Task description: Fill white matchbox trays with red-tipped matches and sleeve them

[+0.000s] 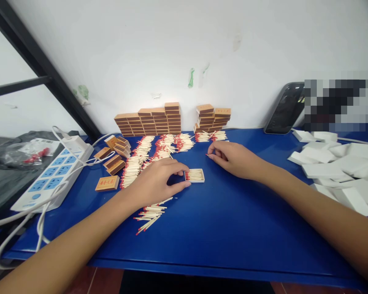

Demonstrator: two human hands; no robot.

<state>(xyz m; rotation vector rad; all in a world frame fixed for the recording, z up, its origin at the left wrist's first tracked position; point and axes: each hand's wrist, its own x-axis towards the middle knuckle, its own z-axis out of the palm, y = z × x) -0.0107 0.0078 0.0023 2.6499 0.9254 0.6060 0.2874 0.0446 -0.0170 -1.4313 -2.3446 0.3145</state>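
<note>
My left hand [162,177] pinches the left end of a small white matchbox tray [201,180] between thumb and fingertips. Matches [196,174] fill this tray, their red heads toward my left hand. To the right and slightly farther back, my right hand [228,157] is closed in a pinch, with a small red tip, apparently a match head, showing at its fingertips; most of that match is hidden. Loose matches [141,153] with red heads lie in rows behind and beside my left hand, and a smaller bunch [150,214] lies in front of it.
Matchbox sleeves and boxes stand in a wide stack [150,124] and a smaller stack [213,118] against the wall. Several matchboxes [107,183] lie left, near a white power strip [53,175] and cables. White trays [334,163] pile up right, by a leaning phone [283,108].
</note>
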